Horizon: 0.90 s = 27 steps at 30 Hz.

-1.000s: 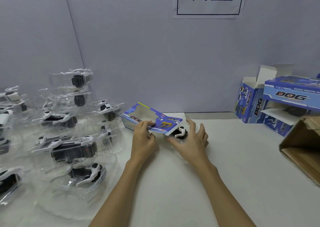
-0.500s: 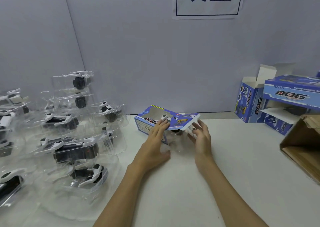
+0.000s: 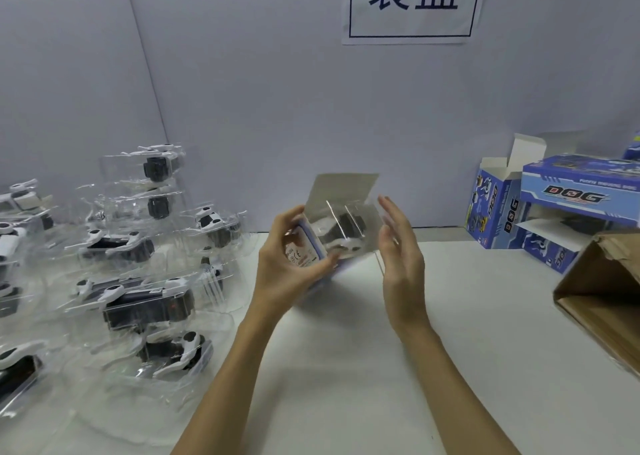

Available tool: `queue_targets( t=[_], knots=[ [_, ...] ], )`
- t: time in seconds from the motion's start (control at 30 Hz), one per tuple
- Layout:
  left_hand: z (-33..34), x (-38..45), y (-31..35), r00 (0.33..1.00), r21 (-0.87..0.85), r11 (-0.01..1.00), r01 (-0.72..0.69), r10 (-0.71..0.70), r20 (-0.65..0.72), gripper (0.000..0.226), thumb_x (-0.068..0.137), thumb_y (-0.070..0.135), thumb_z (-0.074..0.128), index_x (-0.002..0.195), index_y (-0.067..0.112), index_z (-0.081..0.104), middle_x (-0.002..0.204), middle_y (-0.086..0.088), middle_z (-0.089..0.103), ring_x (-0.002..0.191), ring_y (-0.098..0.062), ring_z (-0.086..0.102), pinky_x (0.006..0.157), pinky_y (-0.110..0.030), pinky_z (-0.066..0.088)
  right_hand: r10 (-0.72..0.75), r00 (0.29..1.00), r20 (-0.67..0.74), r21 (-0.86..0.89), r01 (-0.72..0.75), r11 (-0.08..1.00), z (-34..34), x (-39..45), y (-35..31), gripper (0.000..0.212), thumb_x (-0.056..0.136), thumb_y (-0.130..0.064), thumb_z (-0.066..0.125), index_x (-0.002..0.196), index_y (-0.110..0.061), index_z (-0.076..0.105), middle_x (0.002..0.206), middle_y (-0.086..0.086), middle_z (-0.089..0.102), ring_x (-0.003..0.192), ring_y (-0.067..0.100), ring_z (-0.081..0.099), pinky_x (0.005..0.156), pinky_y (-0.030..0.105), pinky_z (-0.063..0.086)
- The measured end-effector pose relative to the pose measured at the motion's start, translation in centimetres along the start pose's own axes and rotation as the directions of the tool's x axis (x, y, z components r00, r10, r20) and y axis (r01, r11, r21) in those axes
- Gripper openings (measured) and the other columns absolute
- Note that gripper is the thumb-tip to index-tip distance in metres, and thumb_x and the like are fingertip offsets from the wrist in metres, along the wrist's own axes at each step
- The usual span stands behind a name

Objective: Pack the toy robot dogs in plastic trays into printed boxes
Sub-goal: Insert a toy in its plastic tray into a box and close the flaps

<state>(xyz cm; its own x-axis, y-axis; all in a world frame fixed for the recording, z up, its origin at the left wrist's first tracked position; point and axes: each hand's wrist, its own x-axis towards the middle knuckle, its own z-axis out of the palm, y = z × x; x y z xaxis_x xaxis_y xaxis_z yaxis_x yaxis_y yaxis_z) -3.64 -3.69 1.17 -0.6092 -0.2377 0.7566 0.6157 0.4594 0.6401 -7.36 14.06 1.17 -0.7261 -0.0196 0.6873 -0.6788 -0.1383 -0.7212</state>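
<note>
My left hand [image 3: 294, 257] grips the printed box [image 3: 313, 252], fingers curled round its end; right hand [image 3: 398, 246] flat, fingers straight; thin card looks light and crushable, so I hold by edges.

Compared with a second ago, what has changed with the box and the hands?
The printed box has come up off the table and tipped on end, open flap up, the trayed toy dog showing inside. The left hand now grips it; the right hand has let go, fingers straight beside it. The trays on the left and boxes on the right lie unchanged.
</note>
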Motion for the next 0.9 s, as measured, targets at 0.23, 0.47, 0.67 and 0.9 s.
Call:
queue_targets(
  t=[0.23, 0.47, 0.67, 0.9],
  knots=[
    [0.0, -0.2, 1.2, 0.987, -0.267, 0.95, 0.162, -0.151, 0.062, 0.062, 0.096, 0.054, 0.064, 0.152, 0.048, 0.037, 0.118, 0.0, 0.07, 0.103, -0.01, 0.068, 0.088, -0.024, 0.057, -0.043, 0.988, 0.151, -0.039, 0.05, 0.998, 0.2, 0.3, -1.1, 0.042, 0.105, -0.05, 0.048, 0.14, -0.027, 0.052, 0.152, -0.031, 0.042, 0.154, 0.013, 0.03, 0.118, 0.057, 0.038],
    [-0.6, -0.4, 0.6, 0.972, -0.17, 0.957, 0.233, -0.224, 0.069, 0.049, 0.079, 0.05, 0.082, 0.115, 0.035, 0.052, 0.121, -0.005, 0.066, 0.107, -0.025, 0.072, 0.086, -0.054, 0.062, -0.033, 0.995, 0.094, -0.188, 0.051, 0.981, 0.6, 0.0, 0.3, 0.027, 0.106, -0.04, 0.051, 0.121, -0.023, 0.065, 0.156, -0.003, 0.047, 0.145, 0.012, 0.045, 0.106, 0.026, 0.051],
    [0.1, -0.6, 1.1, 0.962, -0.305, 0.912, 0.274, -0.253, 0.107, 0.07, 0.089, 0.043, 0.076, 0.144, 0.048, 0.034, 0.128, -0.004, 0.068, 0.114, -0.03, 0.071, 0.083, -0.048, 0.064, 0.003, 0.997, 0.083, -0.038, 0.0, 0.999, 0.1, 0.2, 0.0, 0.046, 0.103, -0.031, 0.062, 0.146, -0.033, 0.043, 0.143, -0.005, 0.058, 0.118, 0.023, 0.068, 0.091, 0.048, 0.061],
    [0.1, -0.7, 0.4, 0.973, -0.166, 0.962, 0.216, -0.197, 0.123, 0.036, 0.096, 0.052, 0.063, 0.131, 0.041, 0.059, 0.137, 0.002, 0.059, 0.124, -0.03, 0.065, 0.086, -0.053, 0.062, 0.015, 0.993, 0.113, -0.207, 0.009, 0.978, 0.6, 0.1, -0.3, 0.031, 0.099, -0.039, 0.056, 0.111, -0.019, 0.077, 0.156, -0.001, 0.046, 0.146, 0.002, 0.038, 0.108, 0.01, 0.038]
  ],
)
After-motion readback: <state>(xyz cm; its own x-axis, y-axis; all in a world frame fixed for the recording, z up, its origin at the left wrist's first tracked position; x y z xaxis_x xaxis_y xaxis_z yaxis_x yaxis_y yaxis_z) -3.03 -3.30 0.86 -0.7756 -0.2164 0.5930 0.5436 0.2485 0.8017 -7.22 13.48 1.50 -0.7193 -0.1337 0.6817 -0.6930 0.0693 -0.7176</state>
